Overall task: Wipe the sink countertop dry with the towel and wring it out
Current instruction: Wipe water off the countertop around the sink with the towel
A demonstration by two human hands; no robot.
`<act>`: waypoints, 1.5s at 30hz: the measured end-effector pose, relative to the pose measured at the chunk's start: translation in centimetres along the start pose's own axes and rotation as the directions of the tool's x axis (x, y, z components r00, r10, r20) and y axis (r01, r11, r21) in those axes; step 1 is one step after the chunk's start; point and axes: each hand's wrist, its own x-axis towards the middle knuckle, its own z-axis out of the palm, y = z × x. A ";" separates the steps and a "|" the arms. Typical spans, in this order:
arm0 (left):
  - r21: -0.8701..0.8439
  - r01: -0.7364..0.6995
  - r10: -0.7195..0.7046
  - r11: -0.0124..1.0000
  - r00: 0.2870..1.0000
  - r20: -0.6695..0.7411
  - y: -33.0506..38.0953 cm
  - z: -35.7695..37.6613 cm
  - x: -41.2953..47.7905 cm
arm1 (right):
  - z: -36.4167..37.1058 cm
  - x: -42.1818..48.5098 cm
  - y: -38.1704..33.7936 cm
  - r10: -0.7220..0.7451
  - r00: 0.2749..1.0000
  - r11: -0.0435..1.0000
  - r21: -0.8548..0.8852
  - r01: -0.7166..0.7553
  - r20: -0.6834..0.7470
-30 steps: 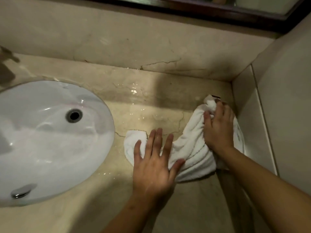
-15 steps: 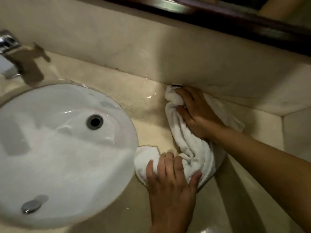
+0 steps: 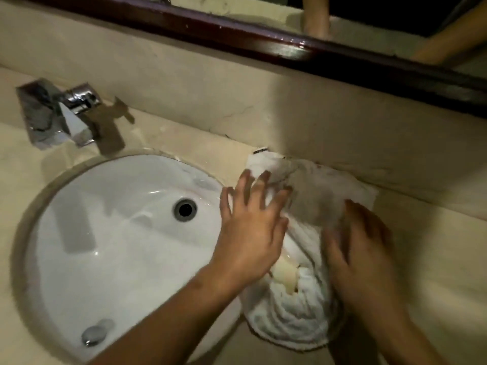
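A bunched white towel (image 3: 295, 314) lies on the beige stone countertop (image 3: 427, 248), right of the white oval sink (image 3: 110, 246) and reaching back to the backsplash. My left hand (image 3: 250, 227) presses flat on the towel's left part with fingers spread, at the sink's right rim. My right hand (image 3: 361, 248) lies flat on the towel's right part, fingers pointing toward the wall. Both hands are blurred by motion.
A chrome faucet (image 3: 58, 114) stands behind the sink at the back left. A chrome drain stopper (image 3: 93, 335) sits at the basin's near side. A dark wooden mirror frame (image 3: 263, 40) runs above the backsplash.
The towel and both hands slid left along the counter to the sink's rim. My left hand moved up onto the towel's back part; my right hand came down toward the near side.
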 end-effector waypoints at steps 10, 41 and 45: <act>0.222 -0.689 0.604 0.690 0.717 0.348 -6.1 -3.5 11.2 | 3.6 -4.2 -1.9 -0.043 0.986 0.992 -0.124 0.023 -0.162; 0.306 0.074 0.029 0.949 0.947 -0.320 -22.8 -10.3 10.5 | 6.2 15.0 -10.7 -0.792 0.607 0.511 -0.478 0.714 0.061; 0.276 0.251 -0.127 0.928 0.908 -0.400 -23.5 -10.1 11.9 | 7.9 15.9 -13.7 -0.833 0.553 0.479 -0.509 0.715 -0.007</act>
